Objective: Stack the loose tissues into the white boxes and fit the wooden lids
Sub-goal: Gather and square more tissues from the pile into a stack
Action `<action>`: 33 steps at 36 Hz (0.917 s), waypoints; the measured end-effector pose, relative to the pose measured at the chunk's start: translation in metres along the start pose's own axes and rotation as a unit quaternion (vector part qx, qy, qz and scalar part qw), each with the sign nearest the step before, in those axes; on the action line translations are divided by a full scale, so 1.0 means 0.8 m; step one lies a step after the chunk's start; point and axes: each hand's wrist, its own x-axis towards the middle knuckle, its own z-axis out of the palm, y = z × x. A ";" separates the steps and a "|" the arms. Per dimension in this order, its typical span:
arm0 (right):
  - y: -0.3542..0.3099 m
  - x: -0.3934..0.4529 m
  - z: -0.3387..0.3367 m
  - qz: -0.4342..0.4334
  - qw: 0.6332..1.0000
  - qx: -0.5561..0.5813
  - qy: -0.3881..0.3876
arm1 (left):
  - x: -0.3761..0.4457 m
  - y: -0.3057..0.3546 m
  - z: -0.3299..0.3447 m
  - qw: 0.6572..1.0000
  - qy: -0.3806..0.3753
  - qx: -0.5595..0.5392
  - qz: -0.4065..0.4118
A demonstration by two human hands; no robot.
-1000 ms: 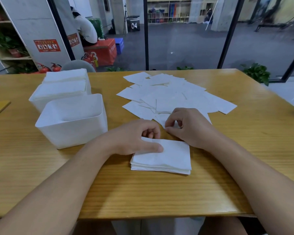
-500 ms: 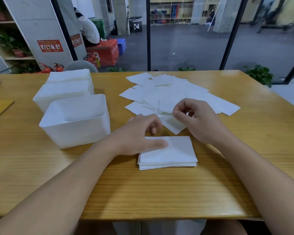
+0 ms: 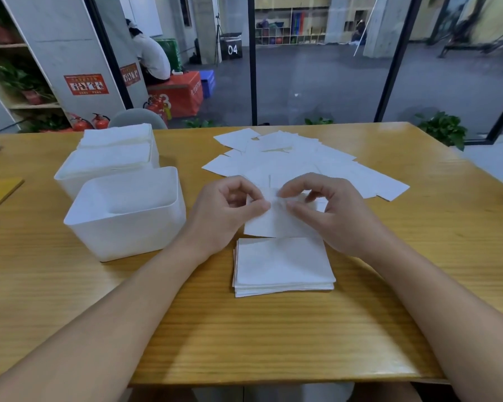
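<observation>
Both hands are up over the table, and they share one tissue [image 3: 276, 220]. The left hand [image 3: 224, 216] pinches its upper edge between thumb and forefinger, the other fingers curled behind. The right hand [image 3: 331, 213] pinches that same upper edge just beside it, thumb and forefinger closed on the paper, fingertips of the two hands almost meeting. The sheet hangs from that shared grip, tilted toward the camera, its long axis running left to right, its lower edge level with the far edge of the neat stack [image 3: 283, 265].

That stack sits on the wooden table [image 3: 273, 338] right below the hands, squared up, long side left to right, several sheets deep. Whether the held tissue touches it I cannot tell.

Beyond the hands lies the loose spread of tissues [image 3: 302, 161], fanned across the middle of the table, overlapping at mixed angles, reaching toward the right.

To the left, the near white box [image 3: 125, 227] stands upright and open, just beside the left wrist, its long axis left to right. Behind it and touching or nearly so, a second white box [image 3: 70, 181] is filled with tissues to above its rim, and a third pile [image 3: 116, 134] shows behind that. At the far left edge, a wooden lid [image 3: 0, 191] lies flat, only partly in view.
</observation>
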 end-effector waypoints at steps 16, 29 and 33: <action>0.006 0.005 -0.011 0.052 0.997 0.019 0.047 | -0.002 0.003 -0.010 1.000 0.016 0.011 0.007; 0.000 -0.005 -0.044 0.190 0.949 0.070 -0.242 | -0.004 0.015 -0.037 0.961 -0.229 0.084 -0.134; -0.003 -0.006 -0.041 0.189 0.951 0.044 -0.240 | -0.007 0.014 -0.035 0.947 -0.260 0.129 -0.139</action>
